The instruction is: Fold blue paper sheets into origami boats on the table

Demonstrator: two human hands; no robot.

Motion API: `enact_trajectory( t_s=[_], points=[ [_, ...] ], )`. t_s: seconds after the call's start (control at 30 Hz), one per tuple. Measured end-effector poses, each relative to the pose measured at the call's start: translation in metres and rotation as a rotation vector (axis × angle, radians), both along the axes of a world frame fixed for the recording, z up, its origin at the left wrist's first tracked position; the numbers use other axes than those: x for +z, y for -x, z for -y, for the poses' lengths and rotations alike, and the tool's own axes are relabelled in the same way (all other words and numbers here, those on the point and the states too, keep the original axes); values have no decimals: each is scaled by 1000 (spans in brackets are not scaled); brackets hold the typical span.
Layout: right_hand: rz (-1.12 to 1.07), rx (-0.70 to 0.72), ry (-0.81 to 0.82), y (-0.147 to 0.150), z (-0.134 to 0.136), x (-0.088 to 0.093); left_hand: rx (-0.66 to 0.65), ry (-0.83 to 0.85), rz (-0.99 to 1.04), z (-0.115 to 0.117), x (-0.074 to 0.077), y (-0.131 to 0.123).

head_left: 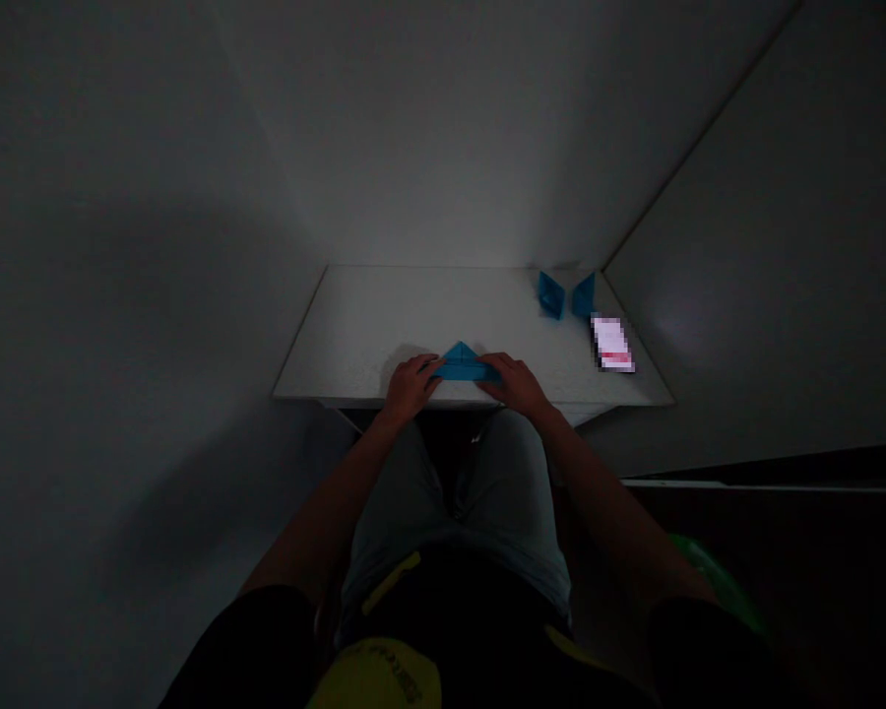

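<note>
A folded sheet of blue paper (461, 368) lies near the front edge of the white table, a triangle pointing away from me above a flat strip. At its left end, my left hand (411, 384) is closed on the paper, fingers over the edge. My right hand (515, 382) grips the right end the same way, its fingertips on the strip. Both thumbs sit along the lower edge. The underside of the paper is hidden.
Two folded blue paper boats (551, 295) stand at the table's back right. In front of them lies a lit phone (612, 344), its screen blurred. Walls border the white table (384, 305) at the back and sides. Something green (716, 581) is low at the right.
</note>
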State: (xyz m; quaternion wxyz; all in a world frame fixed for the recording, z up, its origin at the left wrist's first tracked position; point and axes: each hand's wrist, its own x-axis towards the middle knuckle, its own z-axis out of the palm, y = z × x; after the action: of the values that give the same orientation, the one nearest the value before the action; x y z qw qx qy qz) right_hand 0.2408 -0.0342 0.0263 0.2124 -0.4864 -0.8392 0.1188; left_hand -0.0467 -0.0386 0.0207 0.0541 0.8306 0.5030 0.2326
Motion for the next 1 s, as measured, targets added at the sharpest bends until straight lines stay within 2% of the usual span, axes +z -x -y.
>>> enact_trajectory(
  t_s=[0.17, 0.37, 0.53, 0.67, 0.8, 1.0],
  points=[
    [-20, 34, -21, -3, -5, -1, -3, -64, -52, 3, 2, 0],
    [-29, 42, -36, -5, -6, -2, -40, -23, -73, 3, 7, 0],
    [-15, 27, -32, -7, -10, -6, -52, -22, -48, 5, 5, 2],
    [43, 36, -27, -9, -13, -9, -115, 26, -64, 5, 4, 5],
    [66, 41, -74, -12, -6, -14, -144, 73, -5, 6, -1, 8],
    [72, 41, -155, -21, 21, -25, -182, 46, 17, 16, -19, 18]
  ],
)
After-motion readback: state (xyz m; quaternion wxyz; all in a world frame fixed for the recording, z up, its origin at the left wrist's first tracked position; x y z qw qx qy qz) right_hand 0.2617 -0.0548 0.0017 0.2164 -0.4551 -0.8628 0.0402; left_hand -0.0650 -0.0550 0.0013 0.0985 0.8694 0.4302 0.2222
